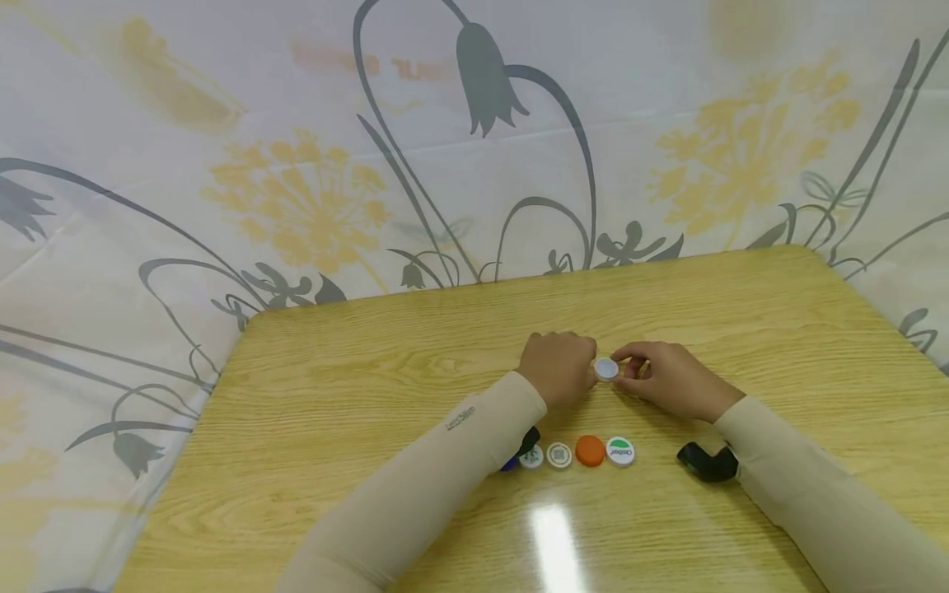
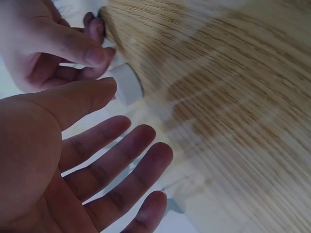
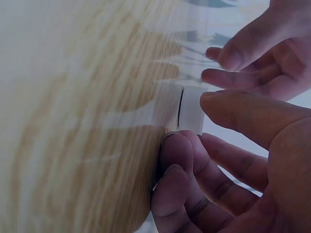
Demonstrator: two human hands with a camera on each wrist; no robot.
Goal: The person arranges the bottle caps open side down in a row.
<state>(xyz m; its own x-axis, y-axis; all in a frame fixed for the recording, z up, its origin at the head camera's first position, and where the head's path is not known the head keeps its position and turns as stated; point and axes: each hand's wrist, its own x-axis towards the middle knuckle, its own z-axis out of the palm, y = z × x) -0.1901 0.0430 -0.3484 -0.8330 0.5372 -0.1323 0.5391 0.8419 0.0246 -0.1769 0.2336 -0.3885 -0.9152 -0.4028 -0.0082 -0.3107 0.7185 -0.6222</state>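
Observation:
A white bottle cap (image 1: 606, 369) lies on the wooden table between the two hands, its plain face up. My right hand (image 1: 673, 380) pinches its right edge with thumb and forefinger, the other fingers curled beneath. In the right wrist view the cap (image 3: 191, 109) stands against the right thumb and fingertips. My left hand (image 1: 559, 368) is just left of the cap, palm turned toward it. Seen from the left wrist, that hand's fingers (image 2: 119, 167) are loosely spread and grip nothing. Its thumb tip overlaps the cap (image 2: 127, 83); whether they touch I cannot tell.
Nearer the body lies a row of caps: a blue one (image 1: 507, 465) partly hidden by the left wrist, two printed white ones (image 1: 559, 455), an orange one (image 1: 590, 450) and a white-and-green one (image 1: 620, 451). A patterned curtain (image 1: 445, 165) hangs behind the table (image 1: 356, 371).

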